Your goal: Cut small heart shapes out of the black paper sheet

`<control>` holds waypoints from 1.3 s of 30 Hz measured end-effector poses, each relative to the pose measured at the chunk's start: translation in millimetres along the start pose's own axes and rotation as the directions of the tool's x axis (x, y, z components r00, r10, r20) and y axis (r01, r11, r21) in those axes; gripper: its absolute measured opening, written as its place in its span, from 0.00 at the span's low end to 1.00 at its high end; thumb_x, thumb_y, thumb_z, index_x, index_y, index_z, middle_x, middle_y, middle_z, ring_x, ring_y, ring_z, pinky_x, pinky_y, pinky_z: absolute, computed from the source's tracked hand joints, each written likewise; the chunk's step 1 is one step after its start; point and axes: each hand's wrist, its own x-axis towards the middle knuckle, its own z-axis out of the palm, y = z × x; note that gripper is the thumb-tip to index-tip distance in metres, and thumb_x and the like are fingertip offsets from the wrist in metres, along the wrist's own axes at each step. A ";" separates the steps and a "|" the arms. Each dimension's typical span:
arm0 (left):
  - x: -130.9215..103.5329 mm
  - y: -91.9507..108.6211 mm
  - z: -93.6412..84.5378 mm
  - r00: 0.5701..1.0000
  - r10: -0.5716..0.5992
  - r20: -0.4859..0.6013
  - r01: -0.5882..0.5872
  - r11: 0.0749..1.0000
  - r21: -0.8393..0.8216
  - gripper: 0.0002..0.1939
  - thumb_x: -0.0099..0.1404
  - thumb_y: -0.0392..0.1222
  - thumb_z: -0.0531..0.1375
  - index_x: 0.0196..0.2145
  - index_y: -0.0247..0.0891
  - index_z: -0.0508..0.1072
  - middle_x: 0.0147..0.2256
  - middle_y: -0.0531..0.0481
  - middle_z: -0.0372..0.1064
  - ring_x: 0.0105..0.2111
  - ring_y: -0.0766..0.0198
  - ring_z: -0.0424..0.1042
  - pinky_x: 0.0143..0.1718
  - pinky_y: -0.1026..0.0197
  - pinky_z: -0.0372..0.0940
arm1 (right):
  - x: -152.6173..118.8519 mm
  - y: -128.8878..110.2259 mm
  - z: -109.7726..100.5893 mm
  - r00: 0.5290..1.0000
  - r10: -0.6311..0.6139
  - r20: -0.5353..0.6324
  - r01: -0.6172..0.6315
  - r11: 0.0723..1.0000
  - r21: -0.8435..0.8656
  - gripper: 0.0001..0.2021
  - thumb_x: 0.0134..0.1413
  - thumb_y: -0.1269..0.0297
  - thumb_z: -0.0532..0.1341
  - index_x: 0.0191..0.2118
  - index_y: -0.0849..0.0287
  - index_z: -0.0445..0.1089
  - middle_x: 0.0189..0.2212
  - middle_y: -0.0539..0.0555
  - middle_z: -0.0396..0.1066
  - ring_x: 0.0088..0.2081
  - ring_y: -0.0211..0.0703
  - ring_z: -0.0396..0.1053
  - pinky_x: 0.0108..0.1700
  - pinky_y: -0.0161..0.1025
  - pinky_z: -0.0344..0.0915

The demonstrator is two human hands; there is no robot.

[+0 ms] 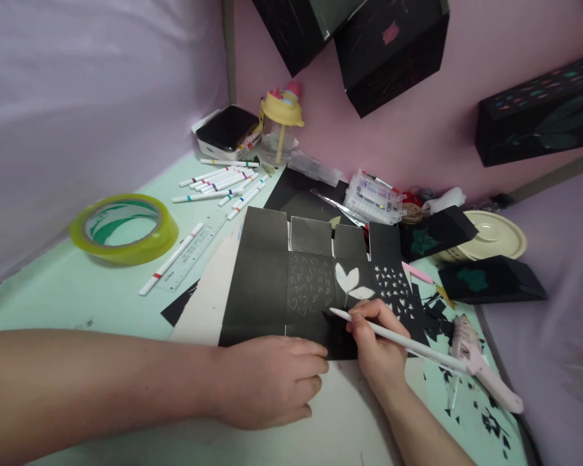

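A sheet of black card (pixel 257 285), creased into panels with slits along its far edge, lies before me. White-outlined hearts, triangles and other small shapes cover one panel. Beside it are leaf-shaped cut-outs (pixel 348 279) and a panel of small star-shaped holes. My right hand (pixel 381 349) pinches a long white pencil (pixel 408 340), its tip at the card just below the outlined shapes. On the card's near edge rests my left hand (pixel 279 378), palm down, its fingers lying loosely with nothing seen in them. A white sheet (pixel 204 307) is partly visible beneath the card.
At the left are a yellow tape roll (pixel 124 230), a clear ruler (pixel 194 252) and several markers (pixel 223 181). Behind stand a lidded cup (pixel 280 126) and a craft knife or scissors blade (pixel 337 206). A glue gun (pixel 488 372) and black scraps (pixel 493 424) lie right.
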 end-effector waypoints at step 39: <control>0.2 -1.0 -1.0 0.999 0.004 0.034 -0.004 1.000 -0.002 0.14 0.69 0.43 0.54 0.39 0.30 0.74 0.45 0.43 0.71 0.52 0.55 0.66 0.57 0.59 0.59 | 2.5 1.7 1.0 0.991 -0.012 0.134 0.039 0.980 -0.195 0.06 0.56 0.69 0.59 0.28 0.57 0.70 0.21 0.47 0.72 0.23 0.36 0.68 0.27 0.31 0.63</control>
